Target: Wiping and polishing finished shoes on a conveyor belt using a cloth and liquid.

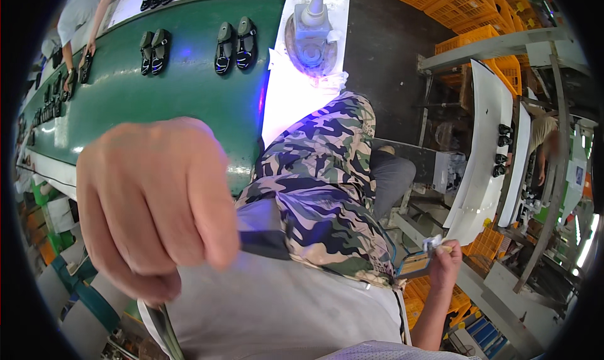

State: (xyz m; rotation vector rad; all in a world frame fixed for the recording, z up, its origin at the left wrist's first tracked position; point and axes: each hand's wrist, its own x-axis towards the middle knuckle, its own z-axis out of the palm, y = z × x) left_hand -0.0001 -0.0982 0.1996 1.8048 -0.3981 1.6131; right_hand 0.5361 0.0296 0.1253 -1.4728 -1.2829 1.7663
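Fingers of the left hand (157, 202) are curled into a fist near the camera, at about nine o'clock; whether anything sits inside them cannot be told. At four o'clock, the fingers of the right hand (445, 254) are bent around a small whitish piece (433, 241), apparently pinching it by one end. A blue-edged thing (414, 262) lies just beside that hand, on its eight o'clock side; contact between them is unclear.

To handle this well, a light but sure pinch seems best, with the wrist loose and the piece lifted clear of the blue edge so it does not snag. The right hand works well out to the side, so a glance toward four o'clock should help. The left fist looks better lifted over the green surface (195, 102) than dragged across it, since glossy black shoes (236, 45) stand at eleven o'clock and could scuff or tip.
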